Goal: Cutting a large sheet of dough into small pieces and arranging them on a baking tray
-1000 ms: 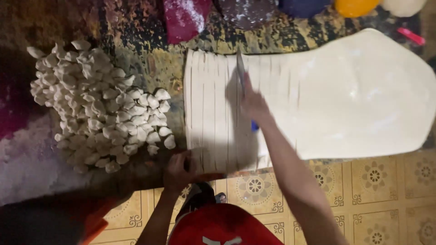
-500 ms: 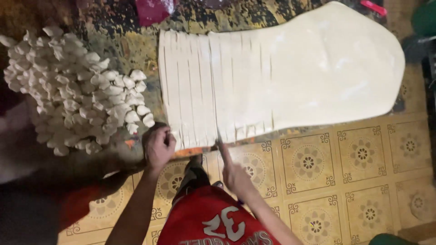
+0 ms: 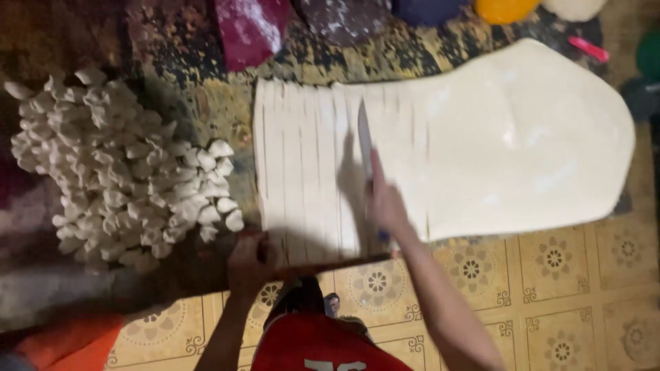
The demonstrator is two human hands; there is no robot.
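A large pale sheet of rolled dough (image 3: 509, 137) lies flat on a patterned cloth, and its left part is cut into several long narrow strips (image 3: 302, 165). My right hand (image 3: 386, 203) is shut on a knife (image 3: 365, 137) whose blade points away from me across the strips. My left hand (image 3: 249, 260) rests at the near left corner of the dough, gripping the end of a thin dark stick (image 3: 330, 264) that lies along the dough's near edge.
A big heap of small folded dough pieces (image 3: 117, 172) sits to the left. Floury dark red and purple items (image 3: 254, 27) lie at the far edge, with an orange round object (image 3: 505, 9). Patterned yellow floor tiles (image 3: 550, 275) lie near me.
My right hand has gone from the dough's near edge back up onto the strips with the knife. My left hand has stayed at the near left corner.
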